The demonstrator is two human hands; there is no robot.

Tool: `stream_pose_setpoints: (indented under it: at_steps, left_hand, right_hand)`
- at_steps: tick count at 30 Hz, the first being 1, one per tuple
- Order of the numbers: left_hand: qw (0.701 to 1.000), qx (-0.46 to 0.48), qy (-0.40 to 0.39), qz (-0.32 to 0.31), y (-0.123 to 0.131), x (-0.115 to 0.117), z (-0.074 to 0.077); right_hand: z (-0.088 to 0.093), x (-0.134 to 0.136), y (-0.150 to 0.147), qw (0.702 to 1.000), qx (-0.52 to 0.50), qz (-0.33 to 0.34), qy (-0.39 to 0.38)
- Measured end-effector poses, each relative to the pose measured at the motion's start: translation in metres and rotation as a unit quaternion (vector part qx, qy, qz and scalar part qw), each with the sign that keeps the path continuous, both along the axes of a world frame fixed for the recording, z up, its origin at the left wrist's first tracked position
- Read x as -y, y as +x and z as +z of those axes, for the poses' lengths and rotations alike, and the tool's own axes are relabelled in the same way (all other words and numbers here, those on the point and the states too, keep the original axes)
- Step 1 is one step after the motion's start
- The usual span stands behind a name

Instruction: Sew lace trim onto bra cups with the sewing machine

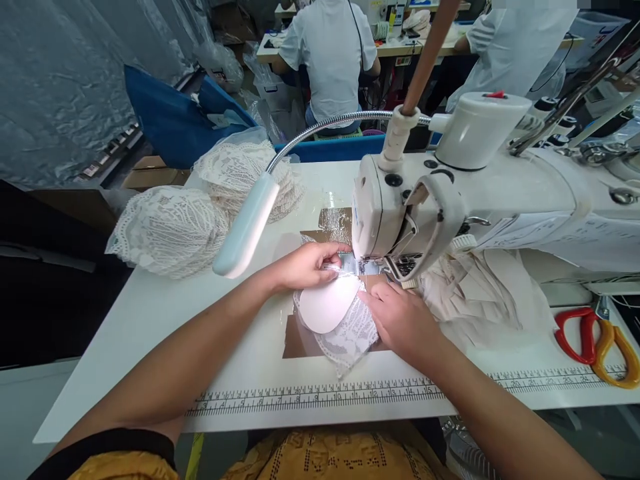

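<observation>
A white lace piece (pixel 350 333) lies under the sewing machine's needle area, with a smooth white oval pad (pixel 327 308) on top of it. My left hand (pixel 313 265) pinches the upper edge of the lace piece, just left of the presser foot (pixel 361 265). At the right edge of the lace, my right hand (pixel 403 320) has its fingers closed on the fabric; its fingertips are partly hidden. The white sewing machine (pixel 390 200) stands right above both hands, and its needle tip is hard to make out.
Stacks of lace pieces (pixel 170 230) sit on the left of the white table (pixel 240 373). A lamp (pixel 247 223) on a bent metal neck hangs over the work. Cut beige fabric (pixel 480 293) and red-and-yellow-handled scissors (pixel 595 343) lie at right. Two people (pixel 330 60) sit beyond.
</observation>
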State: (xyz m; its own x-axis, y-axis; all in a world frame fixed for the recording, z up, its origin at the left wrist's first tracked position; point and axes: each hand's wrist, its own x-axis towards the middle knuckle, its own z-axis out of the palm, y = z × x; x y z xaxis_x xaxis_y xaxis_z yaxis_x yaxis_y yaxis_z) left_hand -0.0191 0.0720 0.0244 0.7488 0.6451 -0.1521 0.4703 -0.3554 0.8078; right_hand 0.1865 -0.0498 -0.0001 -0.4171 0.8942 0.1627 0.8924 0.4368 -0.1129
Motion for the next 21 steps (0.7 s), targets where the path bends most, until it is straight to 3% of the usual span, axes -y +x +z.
stream_pose_setpoints:
  at_steps: [4, 6, 9, 11, 16, 21]
  left_hand:
    - [0.999, -0.029, 0.032, 0.003, 0.000, -0.008, 0.001]
    - [0.994, -0.053, 0.090, 0.014, -0.001, -0.005, 0.008]
    - [0.976, -0.063, 0.205, 0.030, -0.002, 0.014, 0.021]
    - [0.969, -0.061, 0.239, 0.006, 0.000, 0.034, 0.023]
    - [0.947, -0.104, 0.295, -0.071, 0.010, 0.069, 0.002]
    - [0.932, -0.117, 0.330, -0.095, 0.010, 0.059, -0.009]
  right_hand:
    - [-0.005, 0.002, 0.001, 1.000, -0.012, -0.005, 0.018]
    - [-0.004, 0.002, 0.002, 1.000, -0.014, -0.006, 0.022]
    - [-0.004, 0.001, 0.001, 1.000, -0.012, -0.009, 0.027]
    - [-0.005, 0.000, 0.001, 0.999, -0.014, -0.011, 0.035]
    - [-0.009, -0.001, 0.001, 0.998, -0.018, -0.023, 0.059]
    - [-0.010, -0.003, -0.001, 0.997, -0.029, -0.040, 0.067]
